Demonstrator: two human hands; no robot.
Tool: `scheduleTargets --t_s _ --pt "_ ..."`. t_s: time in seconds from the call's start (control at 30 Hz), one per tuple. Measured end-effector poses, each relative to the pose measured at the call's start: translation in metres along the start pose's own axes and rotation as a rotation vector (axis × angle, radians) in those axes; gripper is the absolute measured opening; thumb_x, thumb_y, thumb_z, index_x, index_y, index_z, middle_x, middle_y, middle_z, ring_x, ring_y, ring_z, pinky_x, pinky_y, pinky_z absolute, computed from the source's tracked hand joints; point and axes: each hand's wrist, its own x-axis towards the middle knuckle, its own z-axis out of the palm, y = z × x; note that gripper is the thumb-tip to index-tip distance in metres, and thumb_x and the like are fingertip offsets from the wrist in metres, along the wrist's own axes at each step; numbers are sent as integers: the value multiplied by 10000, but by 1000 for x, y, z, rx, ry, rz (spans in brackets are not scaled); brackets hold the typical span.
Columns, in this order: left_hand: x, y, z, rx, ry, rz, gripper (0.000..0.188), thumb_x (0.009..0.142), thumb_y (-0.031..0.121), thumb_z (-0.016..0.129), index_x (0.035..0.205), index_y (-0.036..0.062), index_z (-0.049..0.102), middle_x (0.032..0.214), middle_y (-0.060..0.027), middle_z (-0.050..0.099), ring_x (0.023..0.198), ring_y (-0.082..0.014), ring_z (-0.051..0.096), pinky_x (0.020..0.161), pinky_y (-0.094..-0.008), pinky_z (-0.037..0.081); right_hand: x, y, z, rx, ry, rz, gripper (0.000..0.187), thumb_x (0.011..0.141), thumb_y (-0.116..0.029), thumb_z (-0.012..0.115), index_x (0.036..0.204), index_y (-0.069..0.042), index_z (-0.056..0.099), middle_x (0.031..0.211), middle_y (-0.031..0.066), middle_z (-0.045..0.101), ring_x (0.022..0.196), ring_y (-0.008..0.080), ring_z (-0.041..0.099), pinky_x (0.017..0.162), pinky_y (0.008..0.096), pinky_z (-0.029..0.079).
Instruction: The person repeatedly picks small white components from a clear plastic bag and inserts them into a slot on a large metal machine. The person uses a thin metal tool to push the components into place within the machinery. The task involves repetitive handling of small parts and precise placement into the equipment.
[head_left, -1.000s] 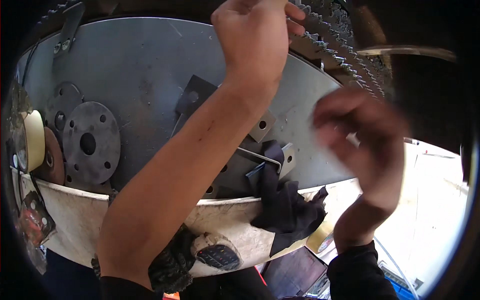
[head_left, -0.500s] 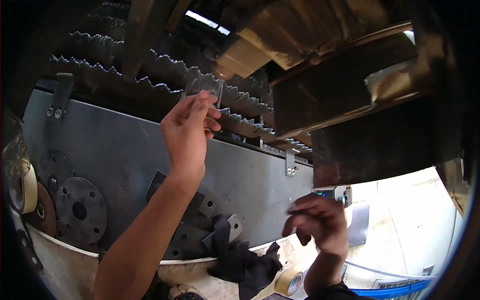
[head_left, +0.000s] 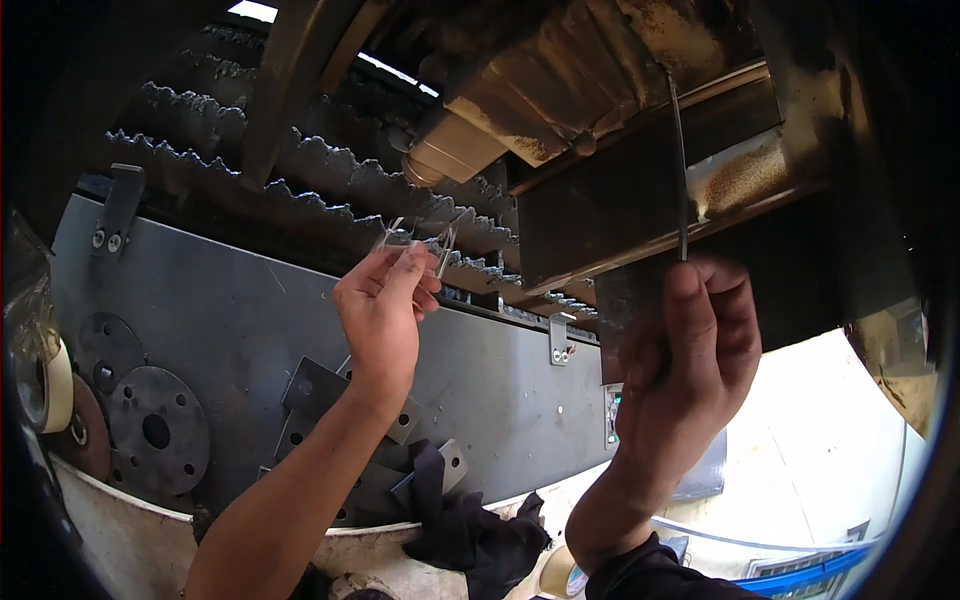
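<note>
- Here, the left hand [head_left: 382,312] is partly curled, thumb and fingers closed on a clear piece [head_left: 425,236].
- That piece sticks out past the fingertips, in front of the jagged slats [head_left: 325,170]; whether it touches them, I cannot tell.
- The right hand [head_left: 695,345] is closed, thumb and forefinger pinching the lower end of a thin rod [head_left: 681,165].
- The rod stands nearly upright, its top at a stained brown cover [head_left: 570,75]; whether they touch is unclear.
- A tan block [head_left: 460,148] with a rounded tip hangs from the cover, just above and beyond the left hand.
- Below the hands slopes a grey panel [head_left: 490,395], with a metal tab [head_left: 559,338] at its upper edge, between the two hands.
- Holed plates [head_left: 318,385] lie on the panel in a loose pile, partly behind the left forearm.
- A dark cloth [head_left: 480,545] drapes over the white ledge [head_left: 130,497], beside a tape roll [head_left: 562,574].
- Far left, a holed disc [head_left: 185,425] lies on the panel.
</note>
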Motion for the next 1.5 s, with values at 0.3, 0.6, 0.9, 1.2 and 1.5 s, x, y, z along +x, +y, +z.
scheduleTargets --t_s 0.3,0.6,0.9,1.2,1.5 --pt "-3 0 3 -26 19 -38 222 884 204 613 777 15 659 617 -26 609 511 -68 527 469 -200 376 11 -22 -9 -474 -111 -173 101 832 -15 640 910 -2 577 656 4 603 574 15 480 542 161 326" --pt "-4 -3 6 -36 20 -25 215 880 204 611 776 22 659 613 -23 607 501 -65 523 468 -201 376 27 -72 -7 -896 -335 -543 220 764 4 693 974 19 629 831 76 683 755 117 632 713 212 460" --pt "-2 0 -1 39 30 11 254 884 257 585 781 39 664 614 -38 623 487 -89 556 471 -217 403 19 -59 -4 -546 -412 -462 397 805 -233 702 1069 32 569 853 123 660 761 160 635 728 278 514" --pt "-4 0 3 9 21 -2 250 883 248 584 758 45 660 620 -31 621 492 -87 553 473 -216 398 32 -53 -18 -337 -549 -339 612 812 -426 668 1137 59 486 912 196 654 847 241 667 736 322 541" --pt "-4 0 2 29 16 -10 241 880 248 586 746 59 655 627 -24 617 500 -85 552 476 -213 395 57 -37 -34 -464 -793 -809 480 852 -378 632 1070 22 479 946 211 644 838 272 672 746 337 547"
